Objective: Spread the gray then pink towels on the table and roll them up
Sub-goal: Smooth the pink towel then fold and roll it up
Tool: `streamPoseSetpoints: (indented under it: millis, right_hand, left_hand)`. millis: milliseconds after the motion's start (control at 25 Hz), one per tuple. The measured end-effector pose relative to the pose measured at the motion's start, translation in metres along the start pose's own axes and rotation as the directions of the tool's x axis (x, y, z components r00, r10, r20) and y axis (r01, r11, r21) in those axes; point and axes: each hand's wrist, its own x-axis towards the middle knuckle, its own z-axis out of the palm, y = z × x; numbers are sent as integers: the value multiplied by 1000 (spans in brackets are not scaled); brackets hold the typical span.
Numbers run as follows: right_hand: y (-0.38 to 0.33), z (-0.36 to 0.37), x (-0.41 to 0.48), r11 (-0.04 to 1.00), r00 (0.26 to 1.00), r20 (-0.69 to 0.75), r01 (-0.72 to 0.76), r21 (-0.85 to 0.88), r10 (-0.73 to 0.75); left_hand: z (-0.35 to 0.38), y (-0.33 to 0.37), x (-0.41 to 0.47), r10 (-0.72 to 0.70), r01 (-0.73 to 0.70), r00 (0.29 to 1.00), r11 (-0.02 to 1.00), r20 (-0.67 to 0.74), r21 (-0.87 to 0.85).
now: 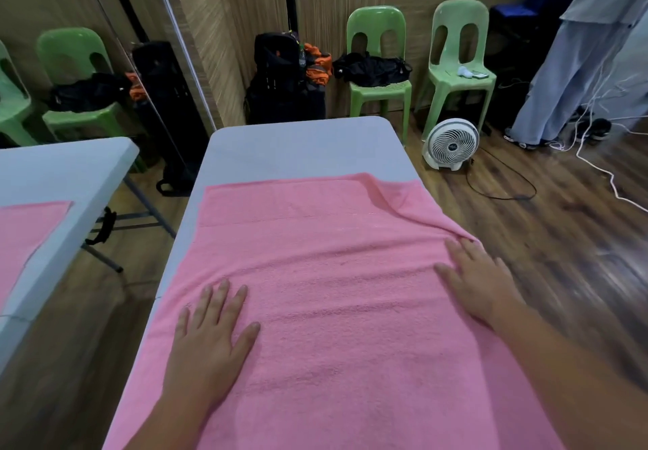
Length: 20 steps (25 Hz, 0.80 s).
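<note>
Beyond both hands the gray desk (pixel 301 148) lies bare; under the flat, splayed left hand (pixel 210 337) and right hand (pixel 477 281) spreads the pink towel (pixel 333 292).

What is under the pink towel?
The grey table lies under the pink towel; its bare far end shows. Both hands, left hand and right hand, press flat on top. Anything else beneath is covered.

Pink towel (pixel 333 309) cut off at the bottom edge, table (pixel 298 148) mostly hidden beneath it (far end bare), gray towel nowhere visible, wooden floor (pixel 578 239) blurred at right.
</note>
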Motion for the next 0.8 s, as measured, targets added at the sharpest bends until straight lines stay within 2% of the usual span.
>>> streamPoseSetpoints:
  millis: [120, 200, 320, 480, 560, 680, 800]
  right_hand:
    - [17, -10, -8, 989, 991, 85, -113, 90, 106]
    - [4, -19, -28, 996, 997, 43, -71, 61, 69]
    - [-63, -23, -78, 972, 970, 65, 236, 8, -236]
    - [-150, -13, -117, 889, 891, 107, 418, 185, -441]
    - [-163, -12, -106, 884, 885, 115, 425, 193, -450]
    - [-159, -15, -61, 911, 921, 51, 371, 181, -386]
    - [-150, -16, -12, 927, 929, 69, 354, 124, -364]
  left_hand:
    - [0, 2, -2, 3, -3, 1000, 1000, 8, 5]
    - [-3, 2, -3, 3, -3, 999, 1000, 36, 5]
    - [-13, 11, -4, -7, 7, 994, 1000, 107, -1]
    - [-29, 63, -7, 166, -159, 984, 983, 67, -92]
    - [-33, 72, 6, 176, -172, 984, 980, 30, -97]
    - [-34, 59, 40, 133, -134, 991, 986, -15, -102]
    - [-27, 42, 79, 99, -99, 995, 991, 4, -91]
